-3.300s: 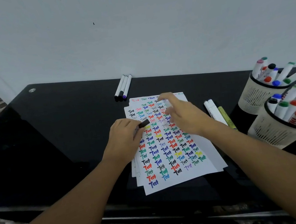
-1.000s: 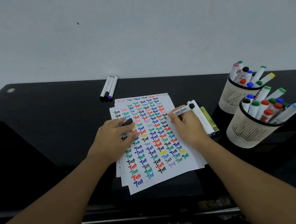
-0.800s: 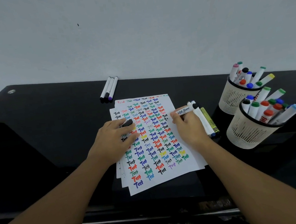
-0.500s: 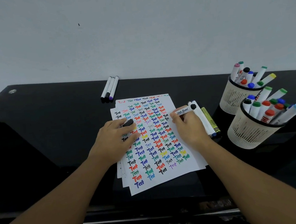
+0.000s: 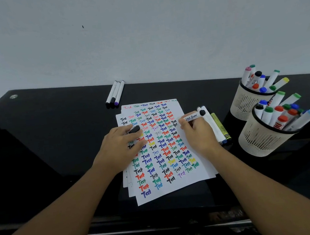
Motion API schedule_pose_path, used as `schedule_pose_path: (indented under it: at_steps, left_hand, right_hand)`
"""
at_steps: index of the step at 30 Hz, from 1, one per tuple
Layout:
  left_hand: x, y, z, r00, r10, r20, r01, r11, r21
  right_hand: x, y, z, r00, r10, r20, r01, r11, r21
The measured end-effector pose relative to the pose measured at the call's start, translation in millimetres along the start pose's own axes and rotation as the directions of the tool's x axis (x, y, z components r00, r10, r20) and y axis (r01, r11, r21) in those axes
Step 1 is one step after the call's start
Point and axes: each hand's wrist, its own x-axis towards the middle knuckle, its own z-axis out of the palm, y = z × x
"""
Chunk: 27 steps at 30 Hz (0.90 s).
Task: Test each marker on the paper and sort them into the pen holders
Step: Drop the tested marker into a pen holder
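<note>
Where the barrel shows above the right hand (image 5: 200,135), blue script reads "White Board" on the white marker (image 5: 192,116). Fingers and thumb pinch its lower end; tip hidden behind them, at the right margin of the paper (image 5: 178,187). Black butt end points up and right, away from the sheet.

Paper: a loose stack of white sheets on the black table (image 5: 56,137). Top sheet filled with rows of the word "Test" in black, red, green, blue, purple, yellow and pink.

Left hand (image 5: 121,149) rests on the sheet's left half, fingers curled round a black cap (image 5: 134,129), which pokes out between fingertips and thumb.

Just right of the right hand, touching side by side on the table: two white markers (image 5: 211,124) and a yellow-green one (image 5: 220,127) with print too small to read.

Far right: two cream slotted pen holders, the farther one (image 5: 244,104) and the nearer one (image 5: 258,141), both packed with upright capped markers. Red lettering on one barrel in the nearer holder, illegible.

Behind the paper, near the wall (image 5: 141,32): three slim white pens (image 5: 115,92) lying together.
</note>
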Motion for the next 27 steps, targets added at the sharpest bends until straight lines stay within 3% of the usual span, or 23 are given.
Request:
schedule_pose_path:
  at_steps: [21, 27]
  left_hand:
    - [0.4, 0.4, 0.0, 1.000, -0.005, -0.007, 0.005, 1.000, -0.010]
    - [0.5, 0.8, -0.3, 1.000, 0.002, -0.014, -0.002, 1.000, 0.001]
  right_hand:
    - [-1.1, 0.5, 0.2, 1.000, 0.014, -0.015, -0.015, 0.999, -0.035]
    - [-1.2, 0.6, 0.1, 1.000, 0.002, -0.014, -0.002, 0.999, 0.033]
